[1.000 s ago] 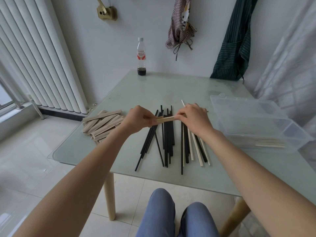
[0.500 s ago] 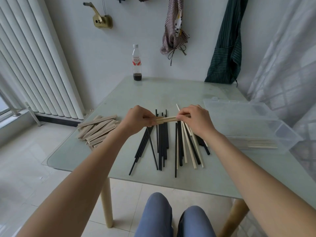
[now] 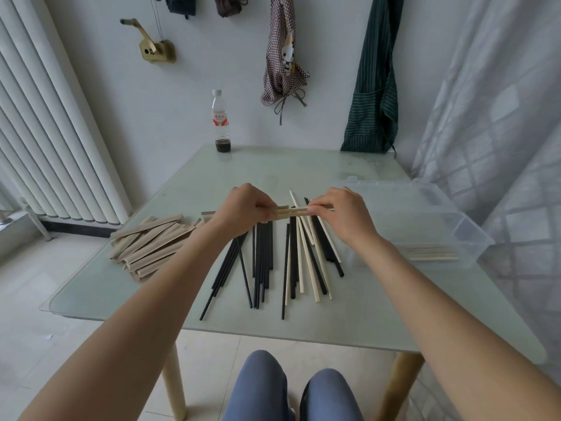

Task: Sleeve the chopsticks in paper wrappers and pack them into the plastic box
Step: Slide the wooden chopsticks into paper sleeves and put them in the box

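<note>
My left hand (image 3: 243, 206) grips a tan paper wrapper (image 3: 283, 211) by its open end. My right hand (image 3: 343, 212) pinches a pair of pale chopsticks (image 3: 299, 210) whose tips sit inside that wrapper. Both hands hover over a spread of loose black and pale chopsticks (image 3: 273, 256) lying on the glass table (image 3: 349, 314). A heap of empty paper wrappers (image 3: 148, 244) lies to the left. The clear plastic box (image 3: 431, 220) stands open at the right, with a few pale sleeved pairs along its near side.
A drink bottle (image 3: 220, 121) stands at the table's far edge by the wall. Aprons hang on the wall behind. A white radiator is at the left, a sheer curtain at the right. My knees show below the table's near edge.
The hands have closed toward each other, so less of the chopstick pair shows between them. The camera view has tilted upward, shifting the table lower in frame.
</note>
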The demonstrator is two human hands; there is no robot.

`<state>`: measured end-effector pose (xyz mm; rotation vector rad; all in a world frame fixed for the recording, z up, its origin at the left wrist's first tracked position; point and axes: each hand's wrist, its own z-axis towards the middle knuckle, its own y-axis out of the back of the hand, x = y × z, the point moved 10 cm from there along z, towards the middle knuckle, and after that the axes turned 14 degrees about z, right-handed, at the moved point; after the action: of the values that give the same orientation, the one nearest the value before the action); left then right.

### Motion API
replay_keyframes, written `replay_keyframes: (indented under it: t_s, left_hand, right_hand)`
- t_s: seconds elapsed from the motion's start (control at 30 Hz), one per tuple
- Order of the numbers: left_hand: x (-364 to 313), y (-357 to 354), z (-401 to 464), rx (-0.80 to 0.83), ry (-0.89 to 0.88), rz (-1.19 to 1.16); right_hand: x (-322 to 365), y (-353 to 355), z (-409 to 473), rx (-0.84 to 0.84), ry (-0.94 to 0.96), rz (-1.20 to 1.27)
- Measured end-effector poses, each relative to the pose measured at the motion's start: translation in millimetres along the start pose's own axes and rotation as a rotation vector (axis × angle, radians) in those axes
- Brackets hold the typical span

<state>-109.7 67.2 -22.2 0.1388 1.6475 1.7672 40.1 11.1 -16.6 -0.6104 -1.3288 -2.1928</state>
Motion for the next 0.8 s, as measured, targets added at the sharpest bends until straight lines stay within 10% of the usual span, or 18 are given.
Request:
replay_keyframes:
  t_s: [0.37, 0.8]
  left_hand:
    - [-87, -20, 44, 0.013, -0.133, -0.027]
    - [-208, -110, 102, 0.224, -0.307, 0.127]
  right_hand:
    - [-25, 54, -2, -0.024, 0.059, -0.332]
    - [-146, 121, -14, 0.155, -0.313, -0.385]
